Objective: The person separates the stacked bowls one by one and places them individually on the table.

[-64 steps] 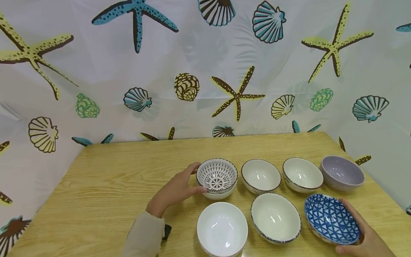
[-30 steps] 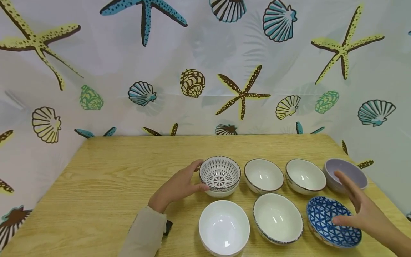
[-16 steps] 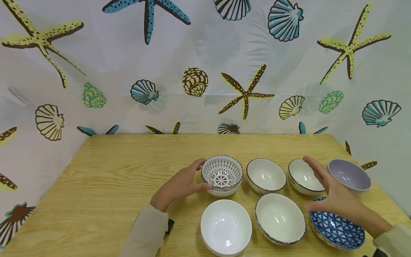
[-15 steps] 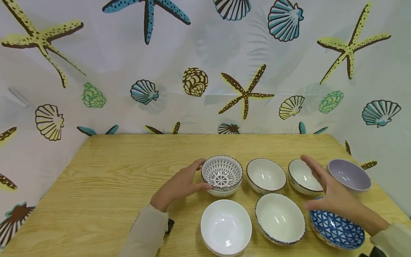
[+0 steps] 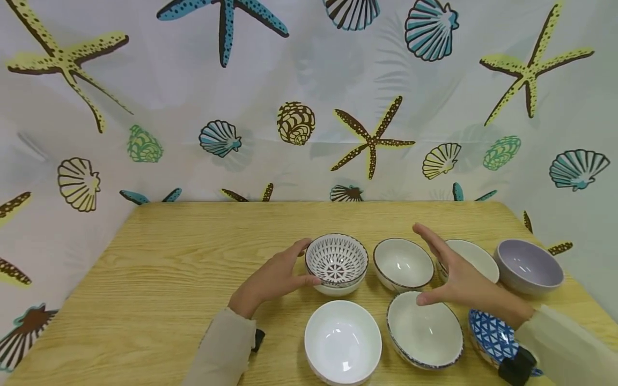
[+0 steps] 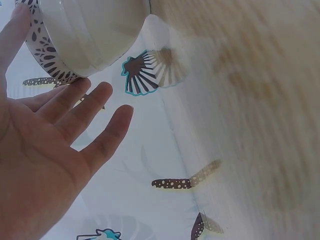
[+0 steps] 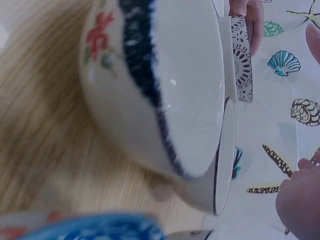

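My left hand (image 5: 276, 279) holds the left side of a bowl with a black-and-white pattern (image 5: 336, 260), thumb in front and fingertips behind. This bowl sits nested in a white bowl (image 5: 339, 291), mostly hidden under it. In the left wrist view, the fingers (image 6: 82, 107) touch the patterned rim. My right hand (image 5: 465, 284) hovers with thumb and fingers spread, holding nothing. It is above the cream bowl with a blue speckled rim (image 5: 425, 335) and partly covers a dark-rimmed white bowl (image 5: 475, 260). Another dark-rimmed white bowl (image 5: 404, 264) lies just left of its fingertips.
A plain white bowl (image 5: 343, 343) stands in front of the nested pair. At the right are a lilac bowl (image 5: 528, 265) and a blue-patterned bowl (image 5: 492, 332), partly under my right sleeve. The wooden table (image 5: 159, 300) meets a shell-print cloth (image 5: 251, 155) behind.
My right hand has let go of the blue-patterned bowl, lifted and moved left over the other bowls. My left hand has stayed at the patterned bowl.
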Demonstrator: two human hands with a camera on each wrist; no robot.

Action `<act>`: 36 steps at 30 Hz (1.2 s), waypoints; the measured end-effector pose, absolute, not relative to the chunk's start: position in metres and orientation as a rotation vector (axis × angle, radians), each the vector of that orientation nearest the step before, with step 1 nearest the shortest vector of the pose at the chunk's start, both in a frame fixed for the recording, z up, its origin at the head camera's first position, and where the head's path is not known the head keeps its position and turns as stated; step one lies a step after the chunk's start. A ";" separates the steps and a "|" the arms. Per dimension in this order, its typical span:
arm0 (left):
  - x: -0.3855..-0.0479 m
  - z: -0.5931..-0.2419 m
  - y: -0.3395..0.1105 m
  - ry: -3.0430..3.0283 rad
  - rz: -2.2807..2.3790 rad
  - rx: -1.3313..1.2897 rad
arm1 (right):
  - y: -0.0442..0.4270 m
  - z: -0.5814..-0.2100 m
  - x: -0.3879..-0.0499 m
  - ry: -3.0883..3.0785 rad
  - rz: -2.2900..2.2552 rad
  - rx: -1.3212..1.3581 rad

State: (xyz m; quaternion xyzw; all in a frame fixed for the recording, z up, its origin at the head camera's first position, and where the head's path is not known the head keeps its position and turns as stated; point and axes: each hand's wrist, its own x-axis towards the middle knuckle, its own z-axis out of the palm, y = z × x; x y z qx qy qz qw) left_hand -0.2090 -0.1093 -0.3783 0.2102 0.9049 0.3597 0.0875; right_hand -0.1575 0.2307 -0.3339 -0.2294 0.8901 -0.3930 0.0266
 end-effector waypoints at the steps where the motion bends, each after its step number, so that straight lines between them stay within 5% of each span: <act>1: -0.209 -0.378 -0.110 2.695 1.074 0.627 | 0.227 -0.334 -0.160 2.743 -1.221 -0.711; 36: -0.206 -0.377 -0.113 2.689 1.104 0.668 | 0.156 -0.369 -0.209 2.567 -1.273 -0.738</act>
